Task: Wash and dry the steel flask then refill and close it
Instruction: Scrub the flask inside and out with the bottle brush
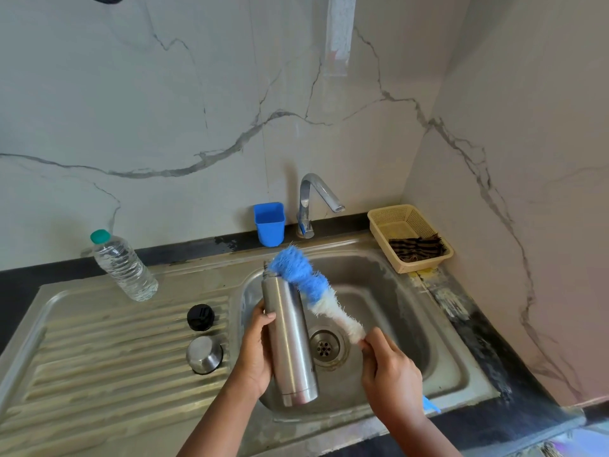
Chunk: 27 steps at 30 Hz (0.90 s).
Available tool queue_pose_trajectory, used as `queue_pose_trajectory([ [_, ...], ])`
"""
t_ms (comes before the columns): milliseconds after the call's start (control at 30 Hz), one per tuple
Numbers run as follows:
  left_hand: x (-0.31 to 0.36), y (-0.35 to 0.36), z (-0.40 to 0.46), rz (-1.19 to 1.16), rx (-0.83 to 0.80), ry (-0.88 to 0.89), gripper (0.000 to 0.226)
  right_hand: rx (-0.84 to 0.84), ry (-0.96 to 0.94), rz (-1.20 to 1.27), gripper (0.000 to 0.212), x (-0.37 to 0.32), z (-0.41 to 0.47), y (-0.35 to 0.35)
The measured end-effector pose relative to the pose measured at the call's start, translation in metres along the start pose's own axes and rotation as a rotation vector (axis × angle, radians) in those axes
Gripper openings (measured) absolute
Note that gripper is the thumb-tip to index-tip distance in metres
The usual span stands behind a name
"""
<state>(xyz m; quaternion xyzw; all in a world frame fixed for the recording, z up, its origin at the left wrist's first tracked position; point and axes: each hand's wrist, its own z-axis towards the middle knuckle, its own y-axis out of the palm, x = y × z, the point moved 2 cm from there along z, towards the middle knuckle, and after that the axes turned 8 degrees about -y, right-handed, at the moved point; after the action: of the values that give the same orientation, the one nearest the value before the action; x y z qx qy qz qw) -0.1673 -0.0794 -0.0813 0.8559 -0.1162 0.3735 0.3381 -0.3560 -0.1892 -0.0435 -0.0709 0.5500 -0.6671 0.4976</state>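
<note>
My left hand [255,349] grips the steel flask [290,338] around its middle and holds it upright over the sink basin [389,291], mouth open at the top. My right hand [390,374] holds a blue-and-white bottle brush [313,285] by its handle. The blue bristle head lies against the flask's mouth, outside it. The flask's black stopper [200,317] and steel cup lid [204,354] sit on the ribbed drainboard [99,357]. A clear water bottle [123,267] with a green cap stands at the drainboard's back left.
A chrome tap [313,202] stands behind the basin, with no water running. A blue plastic cup [269,223] stands left of the tap. A beige basket [410,237] with a dark striped cloth [418,249] sits at the back right corner. Marble walls close off the back and right.
</note>
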Motion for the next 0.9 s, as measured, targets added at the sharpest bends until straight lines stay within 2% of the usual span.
queue_pose_trajectory([
  [67,-0.0006,0.0014,-0.0012,-0.004,0.0,0.006,0.047,-0.009,-0.053,-0.025,0.025,-0.0016,-0.0002,0.0009],
  [133,-0.0005,0.0024,-0.002,0.028,0.017,-0.005,0.057,-0.033,-0.115,-0.036,0.03,-0.0037,-0.0017,0.0015],
  [233,-0.0019,0.0025,-0.0001,0.115,0.027,-0.002,0.081,-0.006,-0.018,-0.023,0.024,-0.0016,0.0017,-0.0008],
  [400,-0.0018,0.0011,-0.0023,0.14,0.068,0.029,0.083,0.028,-0.111,-0.017,0.017,-0.003,0.0013,-0.0038],
  [533,-0.002,0.0003,-0.005,0.141,0.055,0.039,0.081,0.049,-0.006,-0.029,0.016,0.0045,0.0033,-0.0023],
  [633,-0.0008,-0.002,-0.0055,0.141,0.041,0.044,0.08,0.05,-0.113,-0.056,0.012,0.0023,0.0004,-0.0055],
  [800,-0.0005,-0.0015,-0.005,0.139,0.025,0.04,0.077,0.052,-0.058,-0.062,0.021,0.0043,0.0009,-0.0059],
  [900,0.0003,-0.0035,-0.0045,0.131,0.014,0.025,0.075,0.071,-0.148,-0.057,0.015,-0.0004,-0.0012,-0.0066],
])
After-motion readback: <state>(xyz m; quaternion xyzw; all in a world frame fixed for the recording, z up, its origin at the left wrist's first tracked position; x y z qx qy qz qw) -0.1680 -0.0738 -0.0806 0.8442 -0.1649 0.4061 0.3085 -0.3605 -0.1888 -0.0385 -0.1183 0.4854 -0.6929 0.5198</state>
